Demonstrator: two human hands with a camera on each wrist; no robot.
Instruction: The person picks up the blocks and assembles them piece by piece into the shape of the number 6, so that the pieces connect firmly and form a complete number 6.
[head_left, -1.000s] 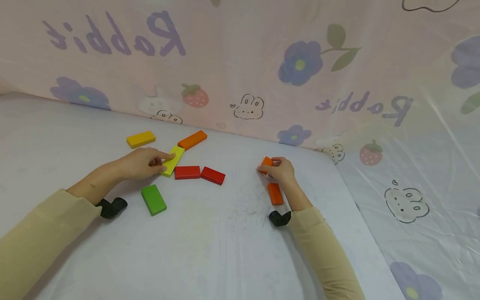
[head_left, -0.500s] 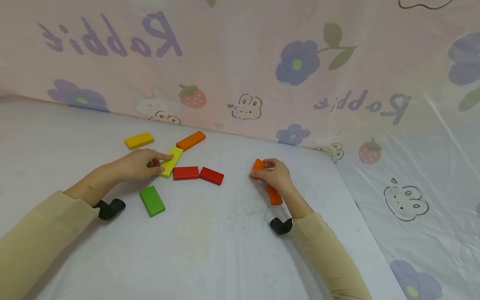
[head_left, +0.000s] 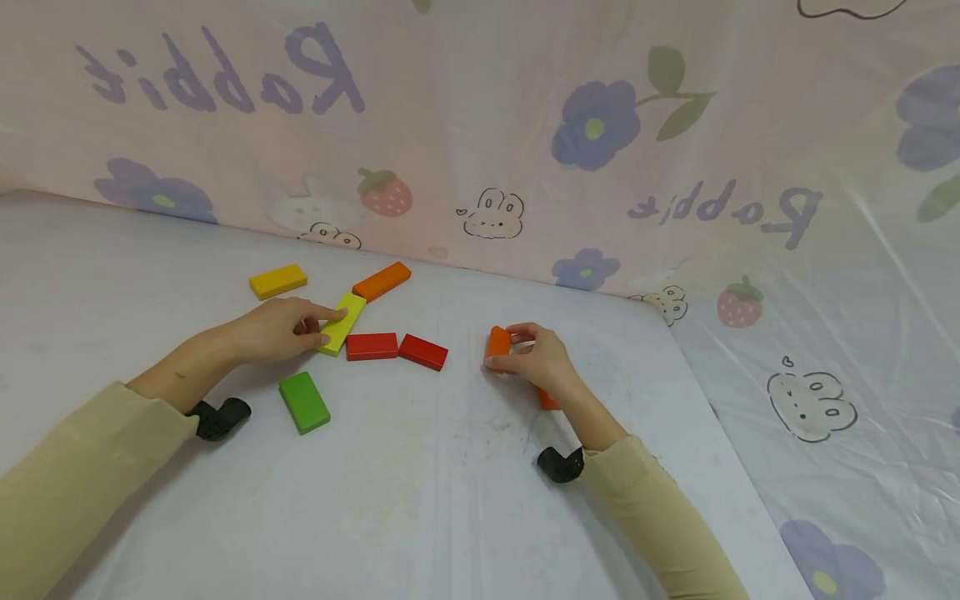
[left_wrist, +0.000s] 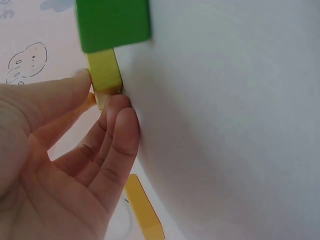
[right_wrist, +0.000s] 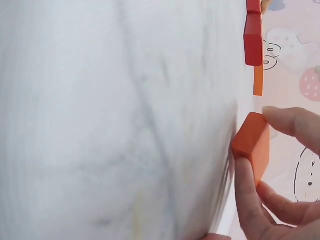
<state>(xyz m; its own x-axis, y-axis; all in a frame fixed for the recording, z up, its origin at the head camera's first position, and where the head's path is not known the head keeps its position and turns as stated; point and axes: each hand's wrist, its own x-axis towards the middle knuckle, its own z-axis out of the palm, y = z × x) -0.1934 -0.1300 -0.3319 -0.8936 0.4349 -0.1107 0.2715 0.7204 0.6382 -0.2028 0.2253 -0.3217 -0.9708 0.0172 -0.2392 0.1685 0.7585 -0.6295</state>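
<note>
My left hand (head_left: 279,329) pinches a bright yellow block (head_left: 343,323) lying on the white table, thumb on one side and fingers on the other. The left wrist view shows that grip on the yellow block (left_wrist: 104,72), partly behind a green block (left_wrist: 114,22). On the right side, my right hand (head_left: 540,358) grips an orange block (head_left: 498,343) between thumb and fingertips. Seen from the right wrist, this orange block (right_wrist: 251,137) is tilted close over the table. Another red-orange block (head_left: 550,401) is partly hidden below the right hand.
Two red blocks (head_left: 372,346) lie end to end right of the yellow one. An orange block (head_left: 382,282) meets its far end. A deeper yellow block (head_left: 278,282) lies behind the left hand. A patterned rabbit curtain (head_left: 465,125) borders the table's back and right side.
My right hand has moved left and slightly nearer with the orange block, turning it more upright in the head view and covering more of the red-orange block. The left hand keeps its grip.
</note>
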